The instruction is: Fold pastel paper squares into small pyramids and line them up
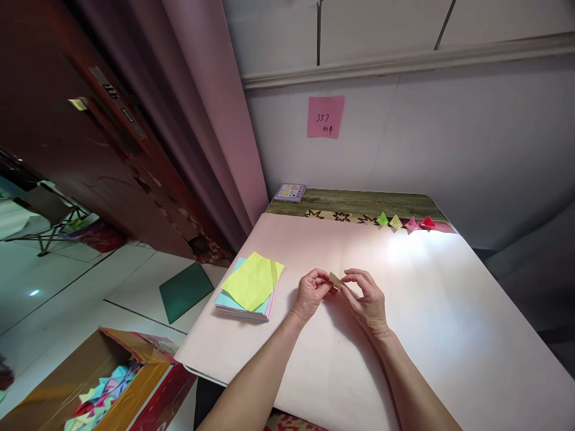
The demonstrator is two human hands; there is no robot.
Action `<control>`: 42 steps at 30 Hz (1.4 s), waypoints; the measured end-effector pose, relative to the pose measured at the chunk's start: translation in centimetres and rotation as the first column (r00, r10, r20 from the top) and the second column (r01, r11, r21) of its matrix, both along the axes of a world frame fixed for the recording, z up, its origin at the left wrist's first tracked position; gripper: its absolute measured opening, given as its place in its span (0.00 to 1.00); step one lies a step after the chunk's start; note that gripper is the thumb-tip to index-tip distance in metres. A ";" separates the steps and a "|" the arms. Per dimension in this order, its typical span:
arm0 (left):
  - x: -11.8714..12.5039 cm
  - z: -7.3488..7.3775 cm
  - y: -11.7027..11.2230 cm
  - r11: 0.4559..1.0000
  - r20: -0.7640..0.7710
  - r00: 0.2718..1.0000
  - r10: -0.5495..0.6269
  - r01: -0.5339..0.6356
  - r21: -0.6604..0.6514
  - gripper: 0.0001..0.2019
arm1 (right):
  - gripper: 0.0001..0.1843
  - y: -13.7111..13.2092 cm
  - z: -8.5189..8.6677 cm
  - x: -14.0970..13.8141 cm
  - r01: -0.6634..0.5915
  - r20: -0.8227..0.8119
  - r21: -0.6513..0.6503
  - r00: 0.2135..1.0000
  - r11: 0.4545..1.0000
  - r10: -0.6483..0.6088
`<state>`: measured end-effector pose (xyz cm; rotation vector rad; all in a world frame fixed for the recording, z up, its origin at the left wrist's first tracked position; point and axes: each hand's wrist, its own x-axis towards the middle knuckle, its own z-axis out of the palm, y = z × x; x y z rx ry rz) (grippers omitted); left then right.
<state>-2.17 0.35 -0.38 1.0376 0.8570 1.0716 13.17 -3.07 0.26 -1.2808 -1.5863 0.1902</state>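
A small piece of folded pale yellow paper point(335, 279) is held just above the table, between my two hands. The fingers and thumb of my left hand point(312, 293) are closed on its left side. From the right, my right hand point(368, 302) pinches the paper's edge with thumb and index finger at the tips. My fingers partly cover the paper, so its full shape is hidden. Left of my hands, a creased yellow sheet point(254, 280) lies askew on a stack of coloured paper point(245, 312).
Several small folded paper pieces, among them a red one point(427, 223), line the far right of the pink-covered table point(440, 335). A small card stack point(290, 192) sits at the far left corner. An open cardboard box point(58, 383) with folded papers stands at lower left.
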 end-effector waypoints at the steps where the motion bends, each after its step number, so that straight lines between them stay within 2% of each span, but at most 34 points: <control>1: 0.0 0.0 0.0 1.000 -0.001 1.000 0.005 -0.005 -0.001 0.13 | 0.02 0.0 0.0 0.0 0.003 0.002 0.005 1.000 1.000 -0.003; 10: -0.1 -0.6 0.1 1.000 0.011 1.000 -0.021 0.021 0.009 0.12 | 0.03 0.1 -0.4 0.1 -0.025 -0.011 -0.055 1.000 0.998 0.024; 21: -0.1 -0.6 0.0 0.999 0.010 1.000 -0.030 0.029 0.032 0.09 | 0.05 0.0 -0.3 0.1 -0.021 0.002 -0.050 1.000 0.999 0.021; 35: 0.0 -0.3 -0.1 0.999 -0.004 0.999 -0.043 0.044 0.016 0.09 | 0.03 -0.1 0.0 0.0 -0.040 -0.041 -0.040 0.998 0.998 0.039; 42: 0.0 -0.4 -0.2 0.999 -0.019 0.999 -0.051 0.051 0.005 0.09 | 0.08 0.0 -0.1 0.0 -0.039 -0.054 -0.076 0.998 0.996 0.035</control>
